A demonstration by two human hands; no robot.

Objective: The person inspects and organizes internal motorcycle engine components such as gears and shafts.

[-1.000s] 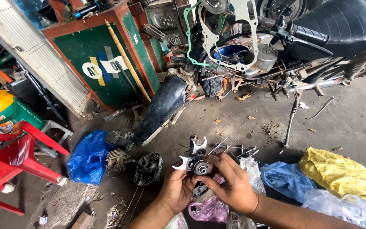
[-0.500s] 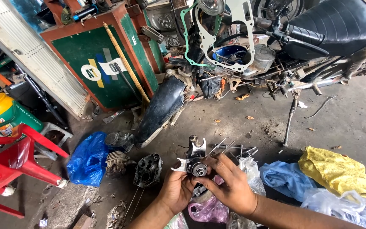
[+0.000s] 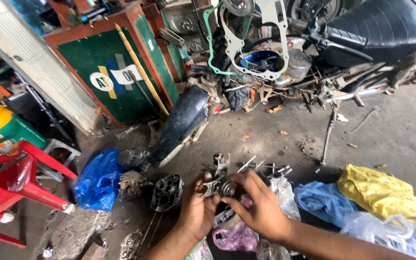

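A person crouches over a greasy concrete floor (image 3: 266,130), both hands closed around a small metal gear assembly (image 3: 216,185) raised just above it. The left hand (image 3: 197,212) grips it from below; the right hand (image 3: 261,207) pinches it from the side. A dark cylinder head (image 3: 167,192) and a blue plastic bag (image 3: 97,180) lie nearby, left. A stripped motorcycle (image 3: 362,33) stands behind.

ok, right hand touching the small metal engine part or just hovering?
Touching. The head view shows the right hand with fingers wrapped against the metal engine part, no gap; the left hand grips it too.
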